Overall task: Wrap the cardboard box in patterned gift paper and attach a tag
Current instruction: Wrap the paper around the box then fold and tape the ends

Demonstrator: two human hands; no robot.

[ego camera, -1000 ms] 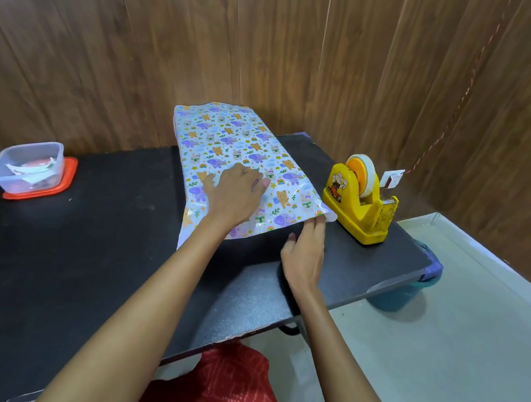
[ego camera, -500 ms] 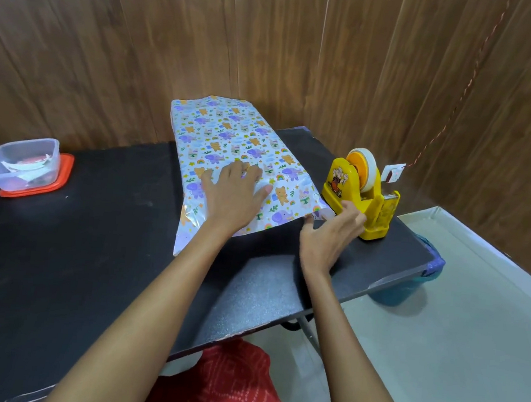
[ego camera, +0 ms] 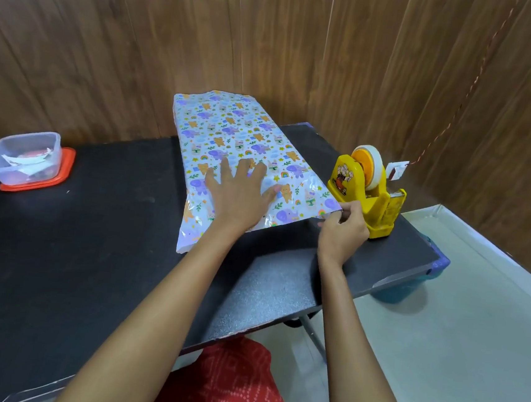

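Note:
The patterned gift paper (ego camera: 232, 126), white with purple elephants and orange bears, covers the box on the black table (ego camera: 75, 247); the cardboard itself is hidden. My left hand (ego camera: 239, 191) lies flat on the paper near its front edge, fingers spread. My right hand (ego camera: 342, 227) pinches the paper's near right corner, just in front of the yellow tape dispenser (ego camera: 368, 194). A small white tag (ego camera: 396, 170) on a red string hangs behind the dispenser.
A clear plastic tub (ego camera: 23, 156) with paper scraps sits on its orange lid at the far left. Wood panel walls close off the back. A blue bin (ego camera: 411, 286) stands on the floor under the table's right edge.
My right hand moved from the table up to the tape dispenser, then came back to pinch the paper's right corner. My left hand stayed pressed on the paper.

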